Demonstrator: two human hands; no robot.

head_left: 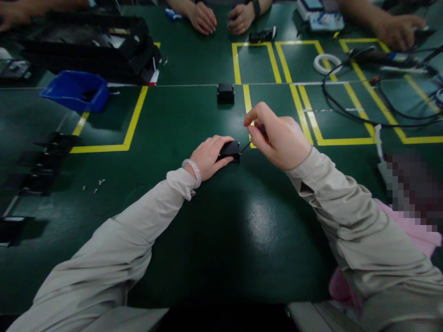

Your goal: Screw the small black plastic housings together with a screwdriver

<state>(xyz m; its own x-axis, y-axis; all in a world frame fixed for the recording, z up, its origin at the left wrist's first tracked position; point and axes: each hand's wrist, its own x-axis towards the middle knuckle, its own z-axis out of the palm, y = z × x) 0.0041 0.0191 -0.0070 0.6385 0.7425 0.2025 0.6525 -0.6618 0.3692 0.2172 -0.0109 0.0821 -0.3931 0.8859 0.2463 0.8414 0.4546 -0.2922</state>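
Observation:
My left hand (pixel 210 157) is wrapped round a small black box-shaped part (pixel 230 150), pressing it to the green table. My right hand (pixel 272 136) is closed round the handle of a thin screwdriver-like tool (pixel 245 147), most of it hidden by the fingers. The tool's dark shaft slants down to the left, and its tip meets the right side of the part, near a small metal screw. A second black box-shaped part (pixel 225 93) stands farther back, apart from both hands. Several small screws (pixel 98 184) lie on the table to the left.
A blue bin (pixel 78 90) and a large black housing (pixel 93 48) stand at the back left. Black pieces (pixel 44 166) line the left side. A white tape roll (pixel 327 63) and black cables (pixel 341 103) lie at the right. Co-workers' hands (pixel 204 19) rest across the table.

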